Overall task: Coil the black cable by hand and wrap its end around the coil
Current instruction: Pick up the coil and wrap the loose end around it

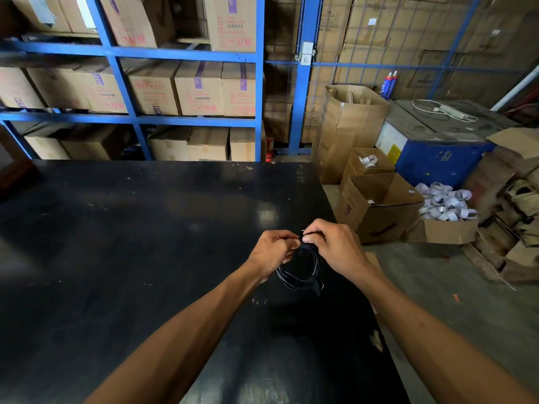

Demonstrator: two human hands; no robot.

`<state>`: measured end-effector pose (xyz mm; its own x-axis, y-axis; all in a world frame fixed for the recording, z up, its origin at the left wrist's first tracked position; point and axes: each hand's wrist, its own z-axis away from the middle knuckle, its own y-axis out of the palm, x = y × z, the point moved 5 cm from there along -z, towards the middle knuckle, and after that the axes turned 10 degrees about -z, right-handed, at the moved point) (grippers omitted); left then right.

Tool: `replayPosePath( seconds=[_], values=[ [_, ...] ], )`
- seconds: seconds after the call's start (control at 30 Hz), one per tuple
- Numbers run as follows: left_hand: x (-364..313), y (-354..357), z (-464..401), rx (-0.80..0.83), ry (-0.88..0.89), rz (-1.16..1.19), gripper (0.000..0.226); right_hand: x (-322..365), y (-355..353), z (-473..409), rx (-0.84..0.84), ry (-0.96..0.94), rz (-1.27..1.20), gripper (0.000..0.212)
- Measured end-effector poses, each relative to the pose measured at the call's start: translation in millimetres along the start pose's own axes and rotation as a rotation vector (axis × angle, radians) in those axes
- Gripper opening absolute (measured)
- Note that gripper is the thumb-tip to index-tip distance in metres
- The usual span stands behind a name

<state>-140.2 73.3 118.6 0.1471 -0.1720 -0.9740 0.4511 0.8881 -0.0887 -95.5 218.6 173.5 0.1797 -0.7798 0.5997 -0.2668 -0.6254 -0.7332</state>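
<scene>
Over the right side of the black tabletop (116,243) hangs the black cable (300,269) — already coiled. The left hand (274,249) pinches the coil's top; the right hand (329,243), fingers closed, grips its end — wrapping looks under way. Next: snug turns around the bundle.

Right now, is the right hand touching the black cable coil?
Touching. The head view shows the right hand pinching the top of the black cable coil with its fingertips, opposite the left hand.
</scene>
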Motion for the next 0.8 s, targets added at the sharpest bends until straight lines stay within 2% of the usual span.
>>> replayPosePath(
  seconds=[0.07,0.17,0.2,0.27,0.33,0.43,0.57,0.7,0.8],
  values=[
    [-2,-3,-1,0.028,0.024,-0.061,0.019,0,3,-2,0.042,0.014,0.016,0.005],
    [0,-4,-3,0.076,0.032,-0.166,0.021,-1,9,-7,0.155,0.108,0.002,0.02],
    [1,-4,-3,0.085,0.025,-0.18,0.023,-2,11,-9,0.208,0.147,0.013,0.026],
    [1,-3,-3,0.105,-0.004,-0.147,0.021,-2,15,-12,0.276,0.165,0.087,0.024],
    [0,-7,-2,0.092,-0.04,-0.113,0.009,-5,14,-12,0.252,0.197,0.115,0.021],
    [2,-22,-3,0.109,-0.058,-0.148,0.028,-13,13,-7,0.179,0.333,0.083,0.028],
    [13,-32,-3,0.223,-0.085,-0.168,0.035,-26,13,-1,0.143,0.475,0.017,0.03],
    [23,-39,-8,0.14,-0.103,-0.185,0.035,-37,23,2,0.192,0.547,-0.168,0.023],
    [33,-41,-9,0.063,-0.183,-0.058,0.037,-45,34,6,0.233,0.646,-0.365,0.031]
  ],
)
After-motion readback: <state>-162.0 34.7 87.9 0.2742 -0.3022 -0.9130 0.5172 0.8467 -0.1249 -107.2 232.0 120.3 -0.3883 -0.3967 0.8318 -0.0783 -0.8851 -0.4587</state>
